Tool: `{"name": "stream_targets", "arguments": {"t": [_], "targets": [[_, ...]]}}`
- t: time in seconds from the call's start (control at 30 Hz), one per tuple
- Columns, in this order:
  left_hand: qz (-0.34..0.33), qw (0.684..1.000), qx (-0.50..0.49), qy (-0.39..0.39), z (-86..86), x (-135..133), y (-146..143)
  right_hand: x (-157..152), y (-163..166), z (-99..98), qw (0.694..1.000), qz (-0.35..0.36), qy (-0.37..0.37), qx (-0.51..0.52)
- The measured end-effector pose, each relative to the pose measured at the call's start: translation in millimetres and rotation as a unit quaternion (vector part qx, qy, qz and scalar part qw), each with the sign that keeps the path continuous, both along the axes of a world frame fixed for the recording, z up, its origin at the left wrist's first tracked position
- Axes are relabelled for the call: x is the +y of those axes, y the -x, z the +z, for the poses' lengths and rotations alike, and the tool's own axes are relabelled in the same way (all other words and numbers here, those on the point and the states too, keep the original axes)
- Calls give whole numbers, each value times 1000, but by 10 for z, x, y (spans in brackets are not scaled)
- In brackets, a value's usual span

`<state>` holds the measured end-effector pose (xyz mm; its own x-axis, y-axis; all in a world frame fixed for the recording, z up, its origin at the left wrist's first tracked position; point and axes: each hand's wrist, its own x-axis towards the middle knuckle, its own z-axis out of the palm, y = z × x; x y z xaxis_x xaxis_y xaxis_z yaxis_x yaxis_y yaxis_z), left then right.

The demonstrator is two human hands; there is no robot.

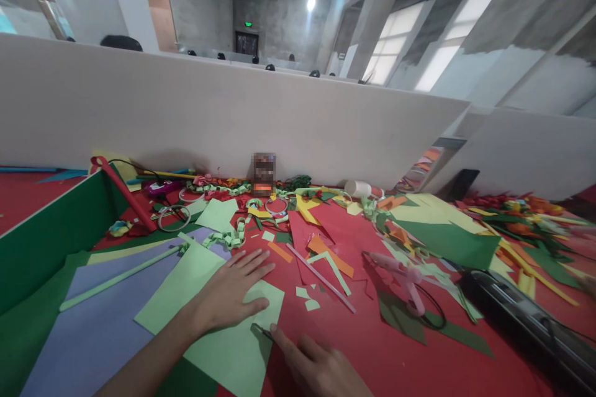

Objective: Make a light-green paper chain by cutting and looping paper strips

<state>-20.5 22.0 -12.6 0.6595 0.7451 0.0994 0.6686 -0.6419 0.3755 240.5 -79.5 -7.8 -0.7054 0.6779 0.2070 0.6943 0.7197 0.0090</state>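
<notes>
My left hand (pixel 229 294) lies flat with fingers spread on a light green paper sheet (pixel 223 347) on the red table. My right hand (pixel 316 363) is at the sheet's right edge, fingers pinched on a thin dark tool (pixel 261 330) whose tip touches the paper; I cannot make out what the tool is. A purple sheet (pixel 93 329) lies under the green one to the left.
Paper scraps, strips and a green paper chain (pixel 228 237) litter the red table (pixel 400 360). A pink glue gun (pixel 400 276) lies right of centre, a black device (pixel 526 316) at far right. A green cardboard wall (pixel 51 229) stands left, a white partition (pixel 233 118) behind.
</notes>
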Motion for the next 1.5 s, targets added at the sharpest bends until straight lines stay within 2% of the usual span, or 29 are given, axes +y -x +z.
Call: {"name": "stream_targets", "arguments": {"t": [0.23,0.47,0.83,1.27,1.37,1.43,1.5], "targets": [[4,1000,-2,11,29,-3,-7,14,-33,-117,1000,22,-4,-4],[11,1000,-16,16,-1,2,-10,20,-23,-103,999,38,-16,-3],[22,999,-4,44,78,-4,-33,63,-6,286,994,50,7,-98],[29,996,4,82,173,-25,-37,-22,-298,422,993,60,31,-99],[31,995,8,99,248,-65,-56,-38,-516,441,997,24,43,-65],[25,995,2,99,319,-110,-82,-18,-718,424,998,-46,27,-42],[17,995,-4,97,394,-146,-125,21,-918,364,992,-121,-23,-35]]}}
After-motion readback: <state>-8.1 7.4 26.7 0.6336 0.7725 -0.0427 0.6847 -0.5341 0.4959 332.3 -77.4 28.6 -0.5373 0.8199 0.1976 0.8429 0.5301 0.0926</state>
